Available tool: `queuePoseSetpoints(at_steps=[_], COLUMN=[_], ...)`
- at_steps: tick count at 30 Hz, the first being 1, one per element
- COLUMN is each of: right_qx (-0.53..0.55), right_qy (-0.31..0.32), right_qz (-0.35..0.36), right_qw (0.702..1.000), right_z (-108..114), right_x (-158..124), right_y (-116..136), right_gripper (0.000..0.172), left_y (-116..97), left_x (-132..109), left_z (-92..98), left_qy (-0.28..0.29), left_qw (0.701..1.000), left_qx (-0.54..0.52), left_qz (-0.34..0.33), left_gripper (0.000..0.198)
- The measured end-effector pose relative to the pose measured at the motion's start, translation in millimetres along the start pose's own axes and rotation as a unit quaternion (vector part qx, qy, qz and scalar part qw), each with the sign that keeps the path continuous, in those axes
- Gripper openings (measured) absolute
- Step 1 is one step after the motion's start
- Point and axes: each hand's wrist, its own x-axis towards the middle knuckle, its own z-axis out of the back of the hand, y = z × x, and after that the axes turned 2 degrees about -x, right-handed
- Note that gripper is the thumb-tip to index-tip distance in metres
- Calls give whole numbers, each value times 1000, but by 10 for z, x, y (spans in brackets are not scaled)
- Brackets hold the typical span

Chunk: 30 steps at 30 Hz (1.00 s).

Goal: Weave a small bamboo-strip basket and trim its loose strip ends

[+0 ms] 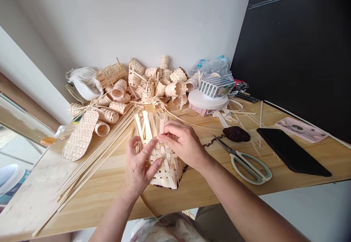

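A small half-woven bamboo basket (164,165) lies on its side near the front edge of the wooden table (90,194), its loose upright strips pointing away from me. My left hand (138,169) presses against the basket's woven side, fingers bent on the weave. My right hand (183,143) pinches one strip at the basket's open rim. A dark cord runs from under the basket toward a brown yarn ball (236,133).
A pile of small woven baskets (148,84) fills the back of the table. Long bamboo strips (104,150) and a flat woven sole-shaped piece (81,134) lie left. Scissors (246,161), a black phone (292,151), a white round stand (205,101) lie right.
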Motion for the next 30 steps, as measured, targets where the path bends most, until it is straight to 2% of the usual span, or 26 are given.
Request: queuePoseSetpoints(at_steps=[2,7,12,17,19,22,24,27,30], right_qx=[-19,0,9,16,12,-32,-67,-99,-102], right_qy=[-3,-29,-138,-185,-169,-69,-25,-44,-48], right_qz=[25,82,13,-27,-26,-5,0,-29,-55], right_qw=[1000,996,990,982,985,997,997,994,992], right_z=[-11,-21,-138,-194,-141,8,114,208,210], right_x=[20,-34,-196,-233,-182,-81,-41,-48,-68], right_y=[-11,-109,-99,-51,-40,-15,10,41,55], right_gripper=[28,26,25,29,31,32,31,28,26], left_y=[-10,-20,-21,-69,-80,-60,-29,18,46], left_x=[7,11,16,26,30,32,29,16,3], left_z=[-3,2,0,-11,-14,-11,0,25,54], left_qy=[2,27,51,62,61,47,44,42,33], left_qw=[1000,1000,999,998,998,998,998,998,998], left_qx=[6,-2,-2,3,1,-13,-22,-35,-49], left_qz=[-2,-14,-21,-22,-26,-33,-36,-42,-34], left_gripper=[47,45,45,46,46,48,48,49,48])
